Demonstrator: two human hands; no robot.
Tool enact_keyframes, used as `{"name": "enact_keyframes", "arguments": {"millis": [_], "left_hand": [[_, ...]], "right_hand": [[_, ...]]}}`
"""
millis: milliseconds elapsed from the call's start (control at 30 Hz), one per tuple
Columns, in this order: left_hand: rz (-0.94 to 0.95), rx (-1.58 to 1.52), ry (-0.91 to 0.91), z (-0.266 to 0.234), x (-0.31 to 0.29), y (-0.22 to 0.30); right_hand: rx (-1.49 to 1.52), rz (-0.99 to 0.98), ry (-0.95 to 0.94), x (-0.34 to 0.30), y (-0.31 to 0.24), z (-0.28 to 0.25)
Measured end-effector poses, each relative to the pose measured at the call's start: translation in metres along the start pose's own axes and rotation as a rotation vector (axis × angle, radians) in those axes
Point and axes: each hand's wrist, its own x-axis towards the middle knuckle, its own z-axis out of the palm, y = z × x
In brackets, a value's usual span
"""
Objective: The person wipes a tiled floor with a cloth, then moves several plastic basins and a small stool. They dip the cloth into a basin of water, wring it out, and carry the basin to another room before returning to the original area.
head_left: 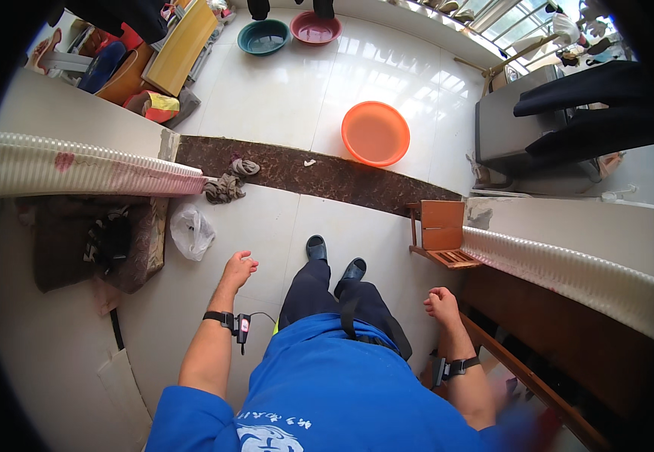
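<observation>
My left hand [241,269] hangs in the air above the pale floor tiles, its fingers loosely bent, partly apart and holding nothing. Nearest to it on the floor is a crumpled white plastic bag [192,232]. Over on the other side, my right hand [442,306] is curled in a loose fist with nothing visible in it, apart from everything around. Just ahead of that hand stands a small brown wooden chair [442,235]. Farther forward, past a dark marbled threshold strip [289,167], an orange basin [368,160] that seems to hold water sits on the tiles.
Grey rags [225,189] lie at the threshold's left end. A green basin [263,51] and a red basin [315,39] stand at the far wall. Pleated curtains [93,167] flank the doorway. Dark clothes [591,90] hang before a grey appliance [493,128] at right.
</observation>
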Motion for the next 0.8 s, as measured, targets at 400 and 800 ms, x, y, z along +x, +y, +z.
{"name": "enact_keyframes", "arguments": {"millis": [400,800], "left_hand": [[-0.124,0.085,0.017,0.037,-0.008,-0.023],[0.151,0.024,0.091,0.138,-0.012,0.189]], "right_hand": [[-0.166,0.214,-0.064,0.040,-0.005,-0.027],[-0.221,0.176,-0.102,0.197,-0.069,-0.165]]}}
